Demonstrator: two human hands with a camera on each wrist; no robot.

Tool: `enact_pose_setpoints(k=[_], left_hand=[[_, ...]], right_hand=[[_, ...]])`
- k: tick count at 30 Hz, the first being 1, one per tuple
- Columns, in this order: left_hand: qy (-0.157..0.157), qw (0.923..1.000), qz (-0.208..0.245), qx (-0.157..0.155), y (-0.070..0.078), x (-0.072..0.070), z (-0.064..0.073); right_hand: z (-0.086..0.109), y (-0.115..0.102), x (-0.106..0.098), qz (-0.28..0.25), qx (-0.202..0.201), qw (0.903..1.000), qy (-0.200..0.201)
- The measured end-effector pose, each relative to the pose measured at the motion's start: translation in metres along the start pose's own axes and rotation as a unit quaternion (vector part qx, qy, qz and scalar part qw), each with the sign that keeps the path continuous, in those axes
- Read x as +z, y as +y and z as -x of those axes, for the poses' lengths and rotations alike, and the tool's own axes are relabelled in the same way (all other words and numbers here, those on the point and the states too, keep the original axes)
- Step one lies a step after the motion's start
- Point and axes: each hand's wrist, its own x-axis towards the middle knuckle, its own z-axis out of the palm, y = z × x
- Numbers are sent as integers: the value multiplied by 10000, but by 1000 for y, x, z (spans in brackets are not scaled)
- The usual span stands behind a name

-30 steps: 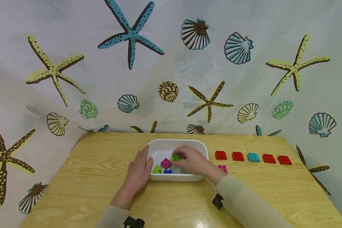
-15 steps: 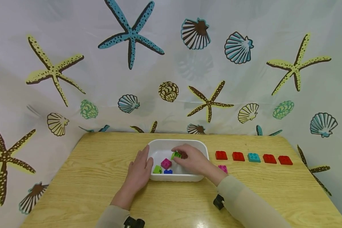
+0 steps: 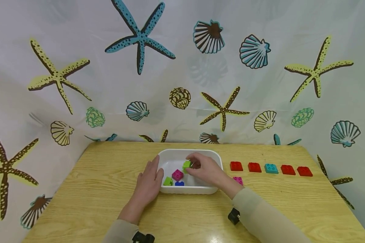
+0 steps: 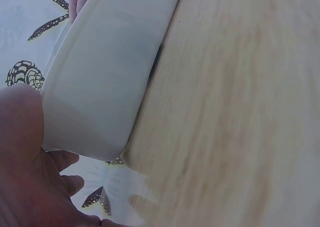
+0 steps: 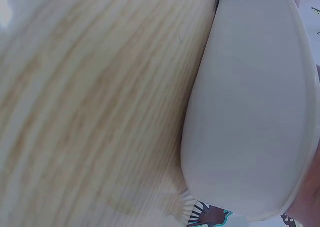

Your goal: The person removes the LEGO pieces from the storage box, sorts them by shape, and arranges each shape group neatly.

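Currently, in the head view, the right hand (image 3: 206,170) pinches a green block (image 3: 186,164) within the outline of the white tray (image 3: 188,190), just below the frame's centre. A magenta block (image 3: 177,174), a blue block (image 3: 179,184) and a second green block (image 3: 168,181) lie to its lower left. The left hand (image 3: 149,180), fingers extended, touches the tray's left end. In the left wrist view, that hand sits lower left. In the right wrist view, the tray fills the right side.
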Motion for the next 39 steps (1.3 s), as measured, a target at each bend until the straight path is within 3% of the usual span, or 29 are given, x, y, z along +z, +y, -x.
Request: enact_pose_setpoints(k=[12,24,39], left_hand=[[-46,9999,33,-88,-2,2,-2],[32,10000,-6,40,-2,0,0],[49,10000,50,18,-1,0,1]], right_hand=[[0,0,-1,-271,-217,9992,174],[4,-7,-7,-563,-167,9975,389],[23,-13,-37,-152,-158,9981,579]])
